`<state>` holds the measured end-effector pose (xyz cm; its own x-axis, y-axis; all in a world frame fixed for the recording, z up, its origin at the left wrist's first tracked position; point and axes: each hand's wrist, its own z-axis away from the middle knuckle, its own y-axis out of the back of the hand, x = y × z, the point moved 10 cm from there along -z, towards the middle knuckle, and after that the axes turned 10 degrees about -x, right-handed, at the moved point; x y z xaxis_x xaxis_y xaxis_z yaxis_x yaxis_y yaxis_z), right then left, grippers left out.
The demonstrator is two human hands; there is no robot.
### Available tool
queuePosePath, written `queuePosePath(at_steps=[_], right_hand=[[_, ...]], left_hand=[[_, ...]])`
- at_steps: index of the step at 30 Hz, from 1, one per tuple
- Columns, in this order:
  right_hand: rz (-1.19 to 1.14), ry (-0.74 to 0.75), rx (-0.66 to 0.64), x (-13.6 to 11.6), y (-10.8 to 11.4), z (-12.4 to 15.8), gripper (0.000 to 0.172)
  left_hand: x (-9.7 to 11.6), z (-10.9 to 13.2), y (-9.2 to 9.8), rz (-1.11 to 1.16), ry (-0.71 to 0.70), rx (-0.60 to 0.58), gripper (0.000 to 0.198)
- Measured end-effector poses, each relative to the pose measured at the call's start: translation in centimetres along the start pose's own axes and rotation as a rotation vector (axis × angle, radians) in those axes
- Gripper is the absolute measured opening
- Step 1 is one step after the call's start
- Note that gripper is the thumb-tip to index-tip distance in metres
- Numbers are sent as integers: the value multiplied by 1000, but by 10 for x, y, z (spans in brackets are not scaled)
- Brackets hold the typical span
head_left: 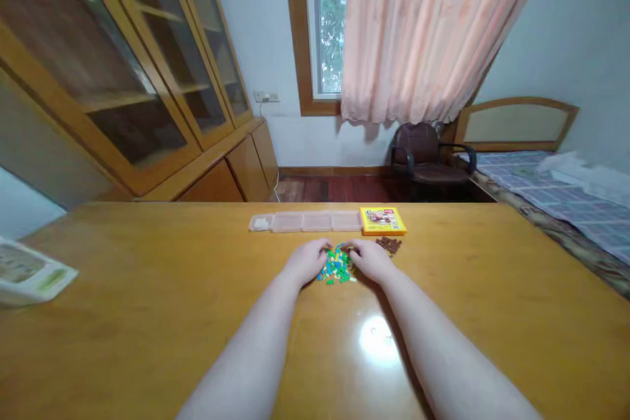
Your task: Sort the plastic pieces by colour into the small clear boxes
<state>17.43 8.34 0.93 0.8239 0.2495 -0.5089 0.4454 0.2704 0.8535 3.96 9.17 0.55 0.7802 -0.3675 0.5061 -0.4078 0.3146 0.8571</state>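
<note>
A small heap of tiny green, blue, yellow and white bricks [337,268] lies on the wooden table [147,315]. My left hand [308,260] rests at the heap's left side, fingers curled in at its top edge. My right hand [370,258] sits at the right side, fingers likewise curled and pinched at the pile. What the fingertips hold, if anything, is too small to make out. A little pile of brown bricks [389,245] lies just right of my right hand.
Behind the heap lies a clear plastic compartment tray [305,221] with a yellow box [382,220] at its right end. A white packet [27,272] sits at the table's left edge. Glass-door cabinets, a chair [428,154] and a bed stand beyond the table.
</note>
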Motion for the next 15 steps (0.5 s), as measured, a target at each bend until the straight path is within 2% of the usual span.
queuePosePath(at_steps=[8,15], right_hand=[[27,59,-46,-3,-7,-1,37],[60,7,-30,1,-6,-1,36]], left_hand=[[-1,-2,-4,-50,48,-38,40],[8,3,3,-15,3,-17,39]])
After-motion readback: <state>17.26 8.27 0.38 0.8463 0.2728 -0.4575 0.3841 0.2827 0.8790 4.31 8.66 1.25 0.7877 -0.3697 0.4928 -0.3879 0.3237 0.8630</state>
